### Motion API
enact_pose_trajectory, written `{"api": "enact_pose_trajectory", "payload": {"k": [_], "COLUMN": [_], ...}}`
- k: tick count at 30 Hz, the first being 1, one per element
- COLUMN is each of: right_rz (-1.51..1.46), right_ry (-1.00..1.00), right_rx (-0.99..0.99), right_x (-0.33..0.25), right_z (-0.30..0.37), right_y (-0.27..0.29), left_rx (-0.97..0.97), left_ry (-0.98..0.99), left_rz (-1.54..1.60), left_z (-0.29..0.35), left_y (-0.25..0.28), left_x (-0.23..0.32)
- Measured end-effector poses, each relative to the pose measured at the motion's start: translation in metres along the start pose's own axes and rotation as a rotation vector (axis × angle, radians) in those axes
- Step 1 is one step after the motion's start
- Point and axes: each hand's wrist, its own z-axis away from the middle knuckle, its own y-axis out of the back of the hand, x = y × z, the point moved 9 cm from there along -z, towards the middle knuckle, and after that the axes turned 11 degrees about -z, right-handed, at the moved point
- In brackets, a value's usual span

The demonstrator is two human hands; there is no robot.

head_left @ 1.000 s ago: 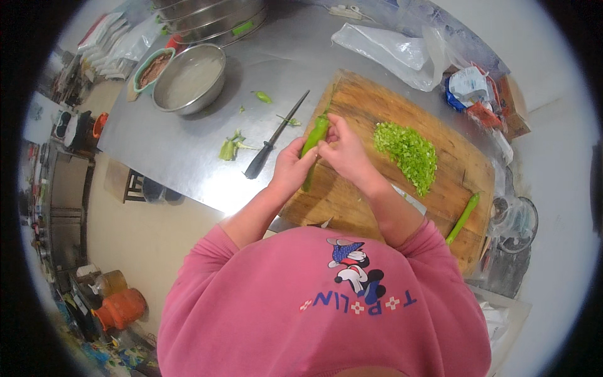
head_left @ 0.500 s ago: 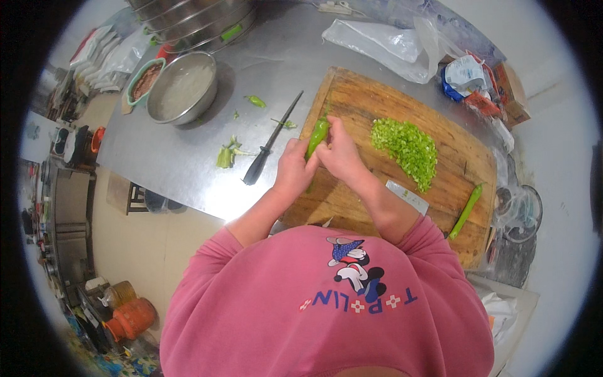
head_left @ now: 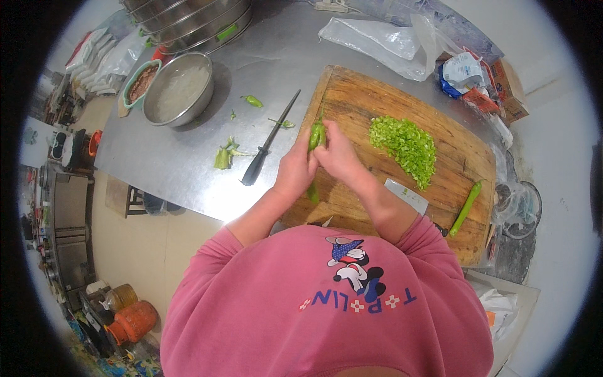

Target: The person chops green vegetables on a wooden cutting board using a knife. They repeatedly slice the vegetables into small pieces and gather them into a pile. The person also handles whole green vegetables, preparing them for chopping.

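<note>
Over the left part of the wooden cutting board (head_left: 352, 94), both my hands are closed around one long green pepper (head_left: 318, 134). Its stem end points away from me, and its lower tip shows below my hands. My left hand (head_left: 295, 167) wraps it from the left. Fingers and thumb of my right hand (head_left: 338, 154) grip it near the top, from the right. To the right lies a heap of chopped green pepper (head_left: 405, 151). A knife blade (head_left: 406, 196) rests flat beside my right forearm, partly hidden. Another whole green pepper (head_left: 466, 208) lies at the board's right side.
Left of the board lie a black-handled sharpening steel (head_left: 256, 166) and green pepper trimmings (head_left: 225, 154) on the metal table (head_left: 169, 169). Farther back stand a steel bowl (head_left: 207, 94), a green-rimmed bowl (head_left: 130, 94) and stacked steamers (head_left: 188, 28). A plastic bag (head_left: 377, 44) lies behind the board.
The held pepper has turned more upright, and more of its lower end shows below my hands. My right hand has shifted slightly; both hands keep their grip.
</note>
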Motion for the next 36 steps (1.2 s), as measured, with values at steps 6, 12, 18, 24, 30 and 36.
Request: {"api": "enact_pose_trajectory", "payload": {"k": [6,12,18,24,30,36], "right_rz": [-0.279,-0.36,-0.236,-0.414,-0.348,-0.123], "right_ry": [-0.078,-0.157,0.001,-0.103,-0.029,0.053], "right_rx": [-0.114,-0.099,-0.112,-0.117,-0.104,-0.06], "right_x": [0.011,0.009,0.004,-0.007,-0.024,-0.014], "right_z": [0.001,0.008,0.003,0.007,0.007,0.005], "right_y": [-0.004,-0.002,-0.006,-0.003,0.002,0.009], "left_rx": [-0.027,0.007,0.045,0.064,0.091,0.077], "left_ry": [0.034,0.042,0.039,-0.003,-0.031,0.02], "left_rz": [0.113,0.152,0.088,-0.017,0.055,0.03], "left_z": [0.001,0.003,0.003,-0.001,-0.002,-0.001], "left_y": [-0.009,-0.016,-0.009,0.006,0.015,0.014], "left_x": [-0.014,-0.024,-0.018,-0.008,-0.002,-0.013]}}
